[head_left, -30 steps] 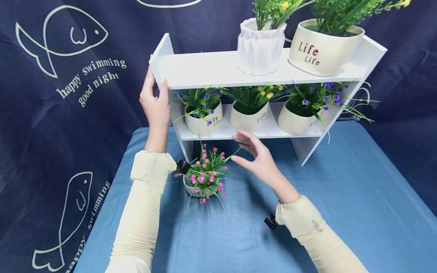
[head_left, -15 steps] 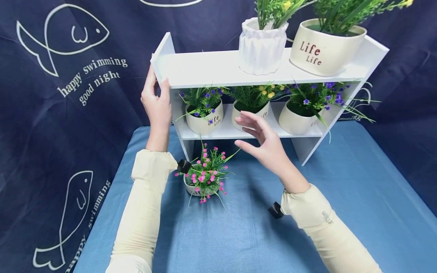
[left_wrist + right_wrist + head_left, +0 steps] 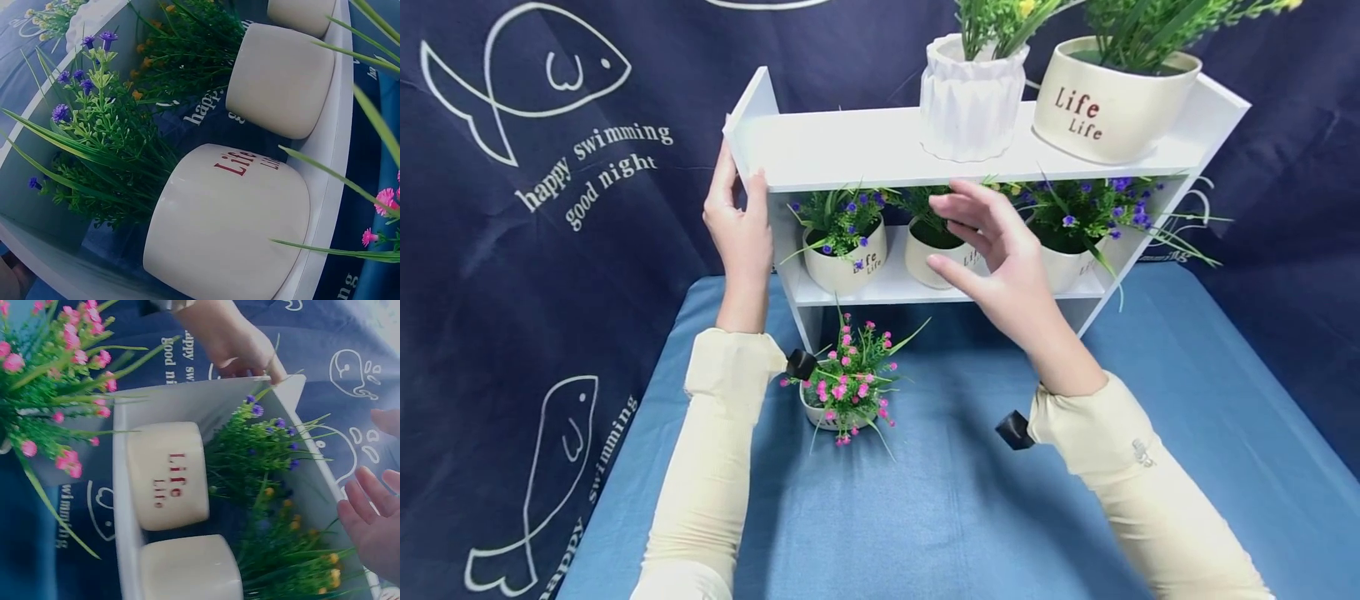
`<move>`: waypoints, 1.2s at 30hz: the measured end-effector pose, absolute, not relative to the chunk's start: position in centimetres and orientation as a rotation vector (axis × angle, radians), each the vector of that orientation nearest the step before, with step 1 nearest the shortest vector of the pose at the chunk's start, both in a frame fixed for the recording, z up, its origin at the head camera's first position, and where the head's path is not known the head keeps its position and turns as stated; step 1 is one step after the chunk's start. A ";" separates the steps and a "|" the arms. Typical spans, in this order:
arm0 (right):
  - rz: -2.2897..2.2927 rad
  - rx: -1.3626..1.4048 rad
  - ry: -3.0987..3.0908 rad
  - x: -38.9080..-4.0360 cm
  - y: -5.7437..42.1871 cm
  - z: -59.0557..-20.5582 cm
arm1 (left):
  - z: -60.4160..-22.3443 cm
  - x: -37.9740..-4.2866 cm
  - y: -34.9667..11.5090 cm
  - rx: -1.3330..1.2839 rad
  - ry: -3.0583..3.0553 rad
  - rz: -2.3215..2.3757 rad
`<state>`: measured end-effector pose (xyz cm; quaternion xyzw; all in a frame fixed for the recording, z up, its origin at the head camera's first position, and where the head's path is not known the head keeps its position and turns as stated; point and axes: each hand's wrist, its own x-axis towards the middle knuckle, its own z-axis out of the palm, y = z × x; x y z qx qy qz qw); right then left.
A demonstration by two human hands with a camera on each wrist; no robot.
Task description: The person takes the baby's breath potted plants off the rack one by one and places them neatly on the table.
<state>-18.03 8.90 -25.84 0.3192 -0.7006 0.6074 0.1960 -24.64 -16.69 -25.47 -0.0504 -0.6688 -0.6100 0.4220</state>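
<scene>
At the upper left of the head view, my left hand (image 3: 739,233) grips the side panel of a white two-tier shelf (image 3: 842,150), thumb at its front edge and fingers on the outer side. My right hand (image 3: 1011,258) hovers in front of the middle tier with spread, softly bent fingers and holds nothing. Behind it, partly covered, is a cream pot of yellow flowers (image 3: 928,260). Cream pots of purple flowers stand to its left (image 3: 842,271) and right (image 3: 1063,268). The left wrist view shows the left "Life" pot (image 3: 225,219) close up.
On the top tier stand a fluted white pot (image 3: 972,108) and a large cream "Life" pot (image 3: 1112,108), both with greenery. A pot of pink flowers (image 3: 848,387) sits on the blue tablecloth (image 3: 910,517) by the shelf's left foot. A dark fish-print curtain (image 3: 550,275) hangs behind.
My right hand has risen and moved right, from below the middle tier's front edge to in front of the middle pot. The left hand keeps its grip; the pots have not moved.
</scene>
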 end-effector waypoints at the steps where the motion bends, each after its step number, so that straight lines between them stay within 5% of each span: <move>1: 1.687 0.888 -1.963 -18.1 8.9 -25.5 | -25.4 -24.6 -16.7 -0.125 -1.673 -1.530; 36: 1.674 0.280 -1.856 -22.5 10.1 -19.5 | -25.6 -24.8 -16.7 -0.136 -1.663 -1.537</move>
